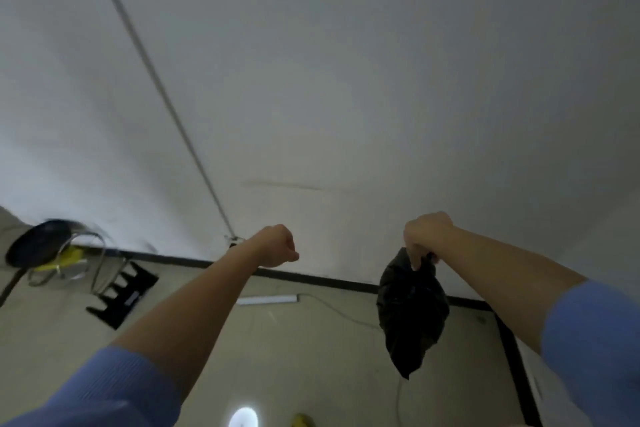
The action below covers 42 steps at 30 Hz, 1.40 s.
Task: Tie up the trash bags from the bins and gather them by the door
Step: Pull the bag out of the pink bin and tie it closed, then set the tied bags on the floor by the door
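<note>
Blue sleeves [86, 392] out, right hand [427, 236] pinches the black trash bag [412, 315] by its neck, left hand [277, 246] clenched empty; that thin pinch could slip and drop it.

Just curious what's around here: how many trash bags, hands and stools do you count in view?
Black trash bag: 1, gripped by the right hand
Hands: 2, the left hand a bare fist
Chrome-legged stool: 1
Total: 4
</note>
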Available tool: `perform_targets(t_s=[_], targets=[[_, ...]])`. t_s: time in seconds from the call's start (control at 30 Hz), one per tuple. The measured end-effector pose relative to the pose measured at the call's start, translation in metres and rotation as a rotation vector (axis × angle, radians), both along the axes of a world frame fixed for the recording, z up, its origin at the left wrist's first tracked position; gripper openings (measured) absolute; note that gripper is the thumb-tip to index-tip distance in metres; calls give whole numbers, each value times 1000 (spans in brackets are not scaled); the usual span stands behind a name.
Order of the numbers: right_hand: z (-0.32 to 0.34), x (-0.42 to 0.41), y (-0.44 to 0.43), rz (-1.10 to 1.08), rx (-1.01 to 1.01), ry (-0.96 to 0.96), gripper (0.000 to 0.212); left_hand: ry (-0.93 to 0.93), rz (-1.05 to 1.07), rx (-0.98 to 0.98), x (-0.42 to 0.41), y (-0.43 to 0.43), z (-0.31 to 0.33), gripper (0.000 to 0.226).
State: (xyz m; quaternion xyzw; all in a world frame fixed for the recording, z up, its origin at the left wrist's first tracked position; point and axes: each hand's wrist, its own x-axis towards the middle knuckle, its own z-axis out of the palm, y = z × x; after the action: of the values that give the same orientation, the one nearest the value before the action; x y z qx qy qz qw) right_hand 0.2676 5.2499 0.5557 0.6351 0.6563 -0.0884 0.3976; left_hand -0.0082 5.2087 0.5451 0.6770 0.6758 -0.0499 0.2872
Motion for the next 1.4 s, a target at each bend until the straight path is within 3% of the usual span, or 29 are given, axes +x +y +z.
perform_targets(t_s=[0.07,0.23,0.4,0.5,0.8,0.93,1.1,1.23,1.4], targets=[[-8,-40,3,146,2,-58,63,-4,93,-7,-42,-24,-3,32],[-16,-153,12,436,140,14,18,-53,290,-5,-153,-68,-11,29],[-32,-281,13,569,174,141,12,-101,440,-11,-273,-100,-19,24],[-39,-364,6,648,121,248,17,-113,509,-21,-348,-124,-16,17],[-30,-639,-8,616,-58,897,38,-145,848,11,-564,-192,-3,18],[-35,-760,-8,500,-211,1113,31,-153,971,7,-647,-214,-9,15],[-45,-933,-8,602,-248,1219,27,-134,1166,41,-767,-236,-19,12],[-41,-1059,-13,833,-188,1184,28,-125,1283,17,-848,-252,-16,9],[-38,-1203,-33,932,-193,1165,22,-133,1413,35,-938,-282,-11,10]])
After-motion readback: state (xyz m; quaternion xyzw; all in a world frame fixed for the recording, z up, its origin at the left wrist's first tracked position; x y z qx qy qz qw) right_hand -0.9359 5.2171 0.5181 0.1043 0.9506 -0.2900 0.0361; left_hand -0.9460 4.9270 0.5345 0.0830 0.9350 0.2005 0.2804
